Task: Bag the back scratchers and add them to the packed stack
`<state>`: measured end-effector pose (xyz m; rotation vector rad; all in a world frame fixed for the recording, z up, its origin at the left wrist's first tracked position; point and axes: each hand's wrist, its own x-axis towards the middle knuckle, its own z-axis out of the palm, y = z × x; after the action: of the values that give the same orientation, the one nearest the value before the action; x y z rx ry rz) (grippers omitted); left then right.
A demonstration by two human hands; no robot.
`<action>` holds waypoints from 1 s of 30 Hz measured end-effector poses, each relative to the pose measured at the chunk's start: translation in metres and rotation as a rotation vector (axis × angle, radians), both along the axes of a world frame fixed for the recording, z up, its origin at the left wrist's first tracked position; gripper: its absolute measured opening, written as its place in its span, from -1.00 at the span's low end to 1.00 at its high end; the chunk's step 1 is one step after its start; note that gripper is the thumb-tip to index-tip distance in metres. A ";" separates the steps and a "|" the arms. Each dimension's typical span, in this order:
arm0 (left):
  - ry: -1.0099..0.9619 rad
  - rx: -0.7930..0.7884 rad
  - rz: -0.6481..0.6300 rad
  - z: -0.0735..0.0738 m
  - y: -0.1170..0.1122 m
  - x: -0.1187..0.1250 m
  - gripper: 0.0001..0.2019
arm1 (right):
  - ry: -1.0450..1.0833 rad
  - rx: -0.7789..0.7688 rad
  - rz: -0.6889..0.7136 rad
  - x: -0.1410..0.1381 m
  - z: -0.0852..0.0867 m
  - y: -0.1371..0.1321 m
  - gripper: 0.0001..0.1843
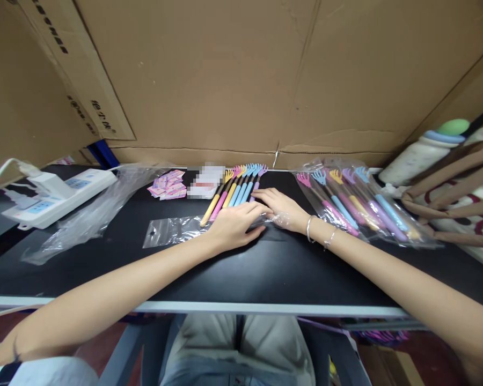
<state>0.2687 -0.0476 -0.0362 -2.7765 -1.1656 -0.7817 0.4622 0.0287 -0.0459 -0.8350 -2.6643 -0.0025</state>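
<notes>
Several back scratchers (235,194) with claw-shaped heads lie side by side in a row, their handles yellow, pink, blue and purple. My left hand (235,225) lies across the lower ends of the handles, fingers stretched to the right and thumb apart. From the other side comes my right hand (284,209), fingers extended toward the purple back scratcher (257,185) at the row's right end. A clear plastic sleeve (173,230) lies flat beneath my left hand. More clear film shows by my right palm; whether it belongs to the same sleeve I cannot tell.
More back scratchers (346,201) lie in a clear bag to the right. Pink printed cards (168,185), a white packet (205,182), crumpled plastic (92,214) and a power strip (64,195) are on the left. A bottle (422,153) stands at the right; cardboard (209,75) walls the back.
</notes>
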 end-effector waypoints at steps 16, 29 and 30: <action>-0.025 0.002 -0.043 0.001 -0.002 -0.001 -0.72 | -0.120 -0.057 -0.189 0.059 0.037 -0.035 -0.68; -0.037 0.022 -0.027 0.000 0.000 0.000 -0.72 | -0.273 -0.076 -0.705 0.032 0.028 0.017 -0.63; -0.035 0.022 -0.025 0.000 0.000 0.000 -0.72 | -0.273 -0.080 -0.711 0.032 0.027 0.018 -0.64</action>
<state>0.2684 -0.0480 -0.0365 -2.7760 -1.1230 -0.8438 0.4938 0.0464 -0.0184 -1.8742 -2.4528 -0.1977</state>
